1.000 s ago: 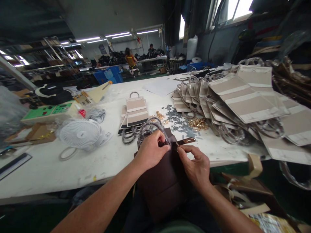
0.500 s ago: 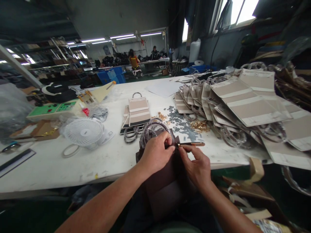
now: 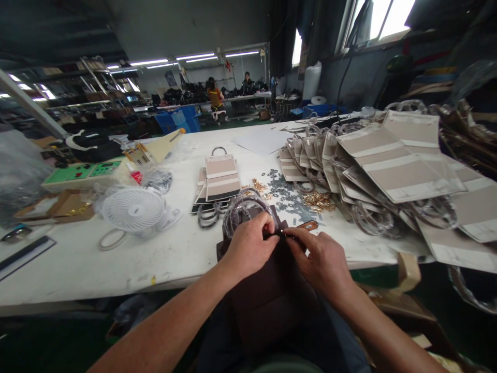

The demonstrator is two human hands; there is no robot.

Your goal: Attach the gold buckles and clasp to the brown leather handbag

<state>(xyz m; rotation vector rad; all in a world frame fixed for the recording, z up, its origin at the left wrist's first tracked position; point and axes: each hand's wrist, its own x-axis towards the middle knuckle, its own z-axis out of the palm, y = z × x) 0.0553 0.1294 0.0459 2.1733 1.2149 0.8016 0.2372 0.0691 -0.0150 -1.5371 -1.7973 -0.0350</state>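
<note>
A dark brown handbag (image 3: 258, 305) lies across my lap and against the table edge, its plastic-wrapped handles (image 3: 248, 202) standing at the top. My left hand (image 3: 250, 246) is closed on the bag's upper edge, fingers curled, thumb pointing right. Close beside it, my right hand (image 3: 322, 259) pinches a narrow strap at the bag's edge. The strap's flat brown end (image 3: 309, 225) sticks out past the fingers to the upper right. A tiny shiny spot shows between the fingertips; its kind is too small to make out.
Gold fittings (image 3: 319, 201) and flat grey metal plates (image 3: 287, 194) lie scattered beyond my hands. Beige bag panels (image 3: 404, 160) are heaped at right, with a smaller stack (image 3: 221, 178) ahead. A white fan (image 3: 134, 210) stands at left. Two people work far back.
My right hand has turned and come slightly left, closer to my left hand. The strap end has swung round to show its flat brown face. The gold piece at the fingertips is now mostly hidden.
</note>
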